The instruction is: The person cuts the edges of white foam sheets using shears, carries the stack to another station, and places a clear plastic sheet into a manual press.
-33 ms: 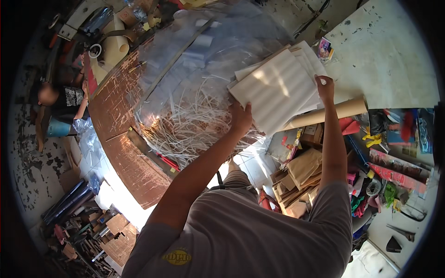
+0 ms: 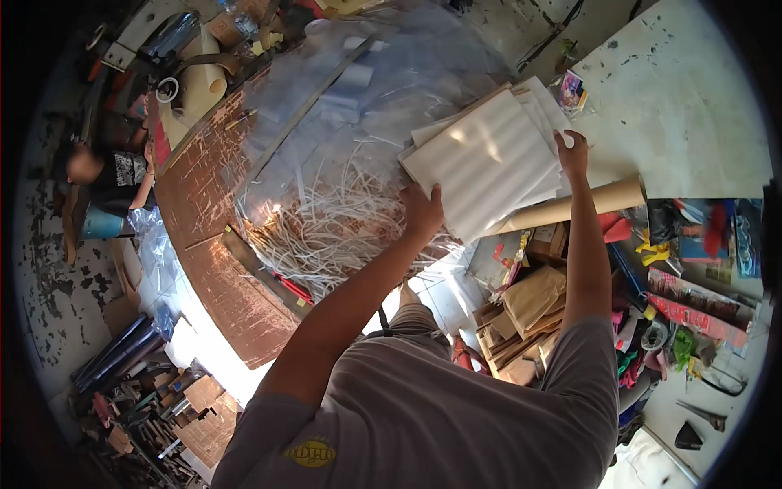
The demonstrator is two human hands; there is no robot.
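Observation:
A loose stack of whitish foam-like sheets (image 2: 481,155) lies in front of me, its layers fanned unevenly along the far and right sides. My left hand (image 2: 423,210) grips the near left edge, thumb on the top sheet and the other fingers partly hidden. At the right edge, my right hand (image 2: 572,152) pinches a corner with thumb and forefinger. Left of the stack, a tangle of thin white strips (image 2: 342,220) covers part of the worn brown table (image 2: 204,196). Clear plastic sheets (image 2: 391,73) spread beyond the strips.
A brown cardboard tube (image 2: 603,200) lies just right of the stack, beside a pale tabletop (image 2: 668,122). A long metal strip (image 2: 314,106) crosses the plastic. Folded cardboard (image 2: 529,306) and mixed supplies crowd the lower right. Another person (image 2: 118,179) sits at far left.
Both hands keep their hold on the stack in nearly the same place. The bright light patches on the top sheet have shifted and shrunk slightly.

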